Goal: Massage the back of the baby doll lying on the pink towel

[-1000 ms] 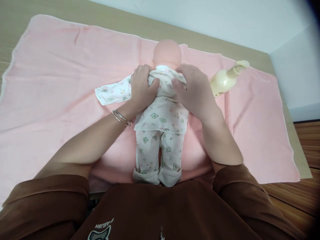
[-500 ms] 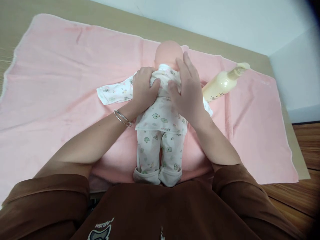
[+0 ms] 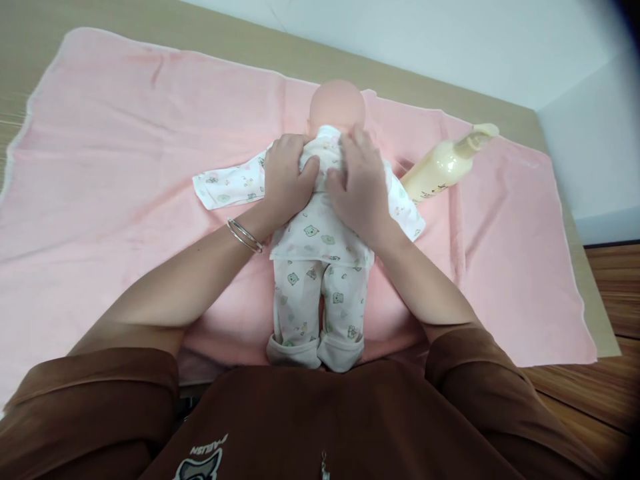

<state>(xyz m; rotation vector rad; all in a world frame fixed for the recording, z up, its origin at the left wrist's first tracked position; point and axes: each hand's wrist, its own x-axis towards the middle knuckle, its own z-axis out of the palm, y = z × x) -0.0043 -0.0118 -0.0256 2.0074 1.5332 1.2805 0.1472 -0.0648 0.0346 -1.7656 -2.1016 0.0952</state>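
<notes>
- Lying on the pink blanket (image 3: pixel 125 100), directly beneath 2 hands: a doll (image 3: pixel 325 233), back and bald head (image 3: pixel 336 105) uppermost, apparently face down.
- Laid over 1 shoulder: the left hand (image 3: pixel 287 175), thumb spread away from the fingers onto the printed cloth; cannot tell about any pinch underneath, with the fingertips mostly hidden.
- Laid on the upper back beside the collar (image 3: pixel 327 132): the right hand (image 3: pixel 361 183), fingers loosely parted and slightly blurred, apparently gathering nothing.
- Risk 1: too much weight through 2 arms reaching down from above, likely to press the hidden face into soft cloth.
- Risk 2: uneven pressure, because of differently placed palms; liable to roll or twist the torso.
- Risk 3: dragging at the cloth, already creased across the back; likely to pull the hem (image 3: pixel 323 257) upward or tighten the collar.
- Risk 4: a sideways sweep of the right hand or a tug on the right-hand sleeve (image 3: pixel 407 212), lying just beside the pump bottle (image 3: pixel 445 163); could knock or shift the bottle.
- Risk 5: a forward lean, with the trouser cuffs (image 3: pixel 293 353) close to the brown top (image 3: pixel 325 420); could shove the legs.
</notes>
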